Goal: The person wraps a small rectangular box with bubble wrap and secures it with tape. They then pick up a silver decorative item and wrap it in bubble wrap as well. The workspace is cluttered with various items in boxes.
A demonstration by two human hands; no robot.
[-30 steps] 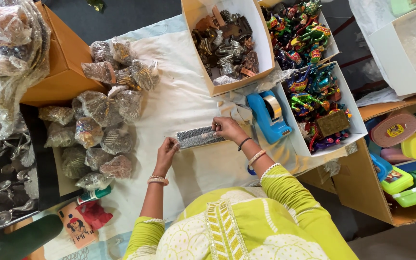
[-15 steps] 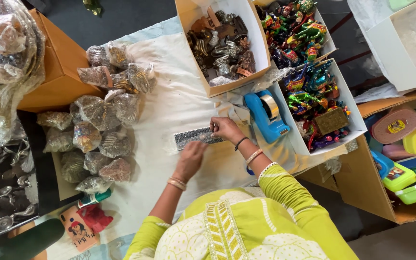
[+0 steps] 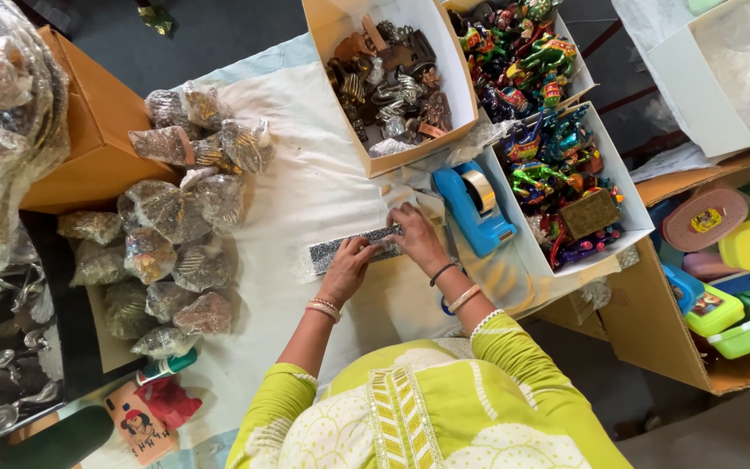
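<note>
Wrapped bundles [image 3: 175,252]: clear-film packets of small items lie heaped at the left of the white cloth [image 3: 305,182], well apart from the work.
Flat packet [image 3: 353,249]: long, narrow, grey-speckled, film-covered; it lies flat on the cloth at centre, its long axis running left to right, both hands on it.
Left hand [image 3: 347,269]: palm down, fingers spread and pressing on the packet's middle. It pins the packet rather than closing around it.
Right hand [image 3: 416,239]: fingers curled at the packet's right end, pinching or folding the film there. How tightly they close cannot be told from this view.
Tape dispenser [image 3: 475,208]: blue, roll mounted, just beside the right hand.
Boxes: a box of dark metal figures [image 3: 392,82] above the hands, trays of bright coloured figures [image 3: 557,174] to the right.
Method, as judged: keep the left palm flat so the packet does not slide; draw the film taut and crease the end fold squarely before letting go; keep the fold clear of the dispenser.
</note>
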